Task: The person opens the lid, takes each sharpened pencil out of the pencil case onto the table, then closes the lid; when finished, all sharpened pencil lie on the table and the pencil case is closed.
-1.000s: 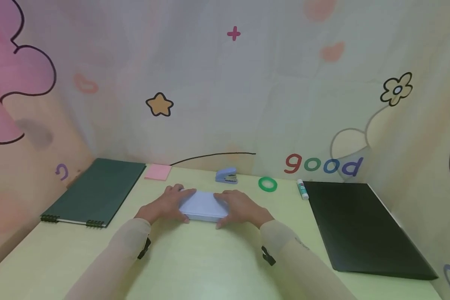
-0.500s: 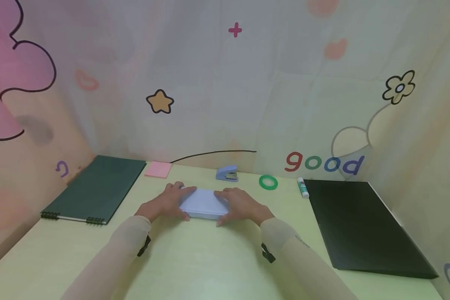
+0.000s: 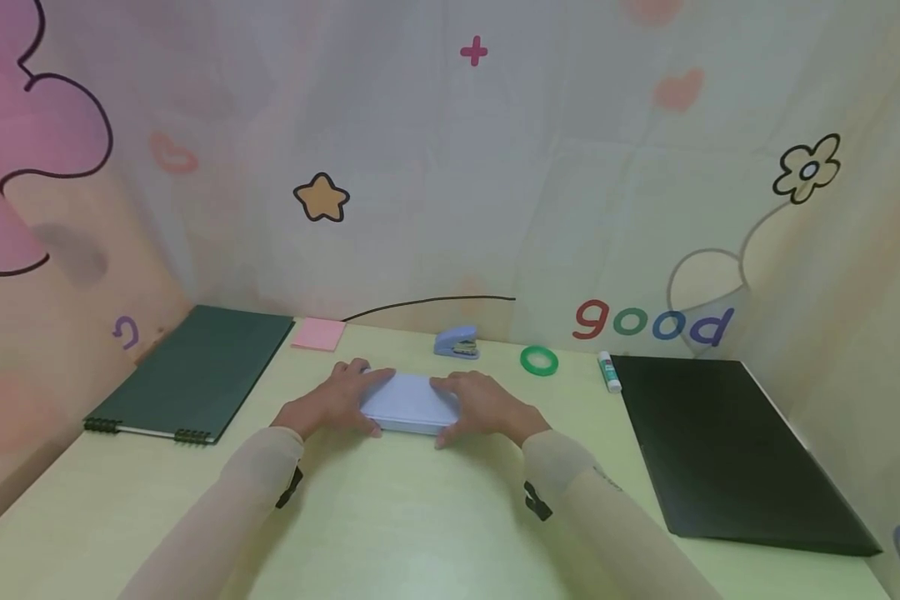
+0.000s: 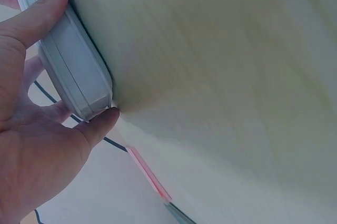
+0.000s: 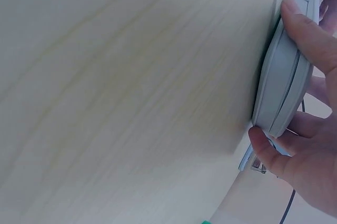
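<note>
A pale blue flat box [image 3: 411, 402] with rounded corners lies on the table in the head view. My left hand [image 3: 333, 403] grips its left end and my right hand [image 3: 485, 407] its right end. Each thumb presses the near side while the index finger reaches over the top. In the left wrist view, a seam runs along the side of the box [image 4: 79, 63], with a small latch near the top of the frame. The right wrist view shows the same seam on the box [image 5: 281, 79], its lid down. Some fingers are hidden behind the box.
Behind the box are a pink sticky-note pad [image 3: 318, 334], a light purple stapler [image 3: 456, 342], a green tape roll [image 3: 539, 361] and a glue stick [image 3: 609, 372]. A dark green spiral notebook [image 3: 195, 371] lies left, a large black folder [image 3: 735, 454] right. A printed curtain [image 3: 420, 167] surrounds the table.
The head view has tilted slightly down, so everything sits a little higher in the frame. Both hands keep the same hold on the box, which shows no clear movement on the table.
</note>
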A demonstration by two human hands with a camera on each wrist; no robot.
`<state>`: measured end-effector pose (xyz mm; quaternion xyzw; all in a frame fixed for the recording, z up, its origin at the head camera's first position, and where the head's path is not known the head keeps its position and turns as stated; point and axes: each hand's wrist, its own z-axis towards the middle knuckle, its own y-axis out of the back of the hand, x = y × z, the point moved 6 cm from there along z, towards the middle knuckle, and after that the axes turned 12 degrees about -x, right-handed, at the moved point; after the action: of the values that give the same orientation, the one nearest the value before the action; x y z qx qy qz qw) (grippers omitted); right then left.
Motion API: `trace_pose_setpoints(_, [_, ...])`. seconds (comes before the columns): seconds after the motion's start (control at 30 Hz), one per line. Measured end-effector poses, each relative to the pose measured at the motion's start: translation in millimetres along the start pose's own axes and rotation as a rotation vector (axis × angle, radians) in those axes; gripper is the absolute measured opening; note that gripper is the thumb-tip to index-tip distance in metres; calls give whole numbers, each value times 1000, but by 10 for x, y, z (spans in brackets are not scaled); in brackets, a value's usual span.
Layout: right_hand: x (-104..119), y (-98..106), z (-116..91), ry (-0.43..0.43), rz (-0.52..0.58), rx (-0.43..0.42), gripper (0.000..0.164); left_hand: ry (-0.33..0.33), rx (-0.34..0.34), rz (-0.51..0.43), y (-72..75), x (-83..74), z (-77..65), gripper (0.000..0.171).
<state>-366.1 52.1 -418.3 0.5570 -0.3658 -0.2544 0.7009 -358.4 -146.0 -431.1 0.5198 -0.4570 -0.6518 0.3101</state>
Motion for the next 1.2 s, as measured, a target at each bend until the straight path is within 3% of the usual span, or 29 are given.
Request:
trace_pose_setpoints(0.2, [31,44,-15,5,28,1,94,-5,0,3,25,-50,-19,93])
trace_pose_setpoints(0.47, [-33,96,38,-149,92,89,94,-17,-12,20,55,-34,-8,94])
trace_pose_setpoints(0.8, [-71,-16,-62,-124,109,72,95,-28,-2,25,-17,-41,21,95])
trace_pose_setpoints(1.2, [-143,15,-230,-94,132,-77,85,-11,-23,47,-10,-13,64,96])
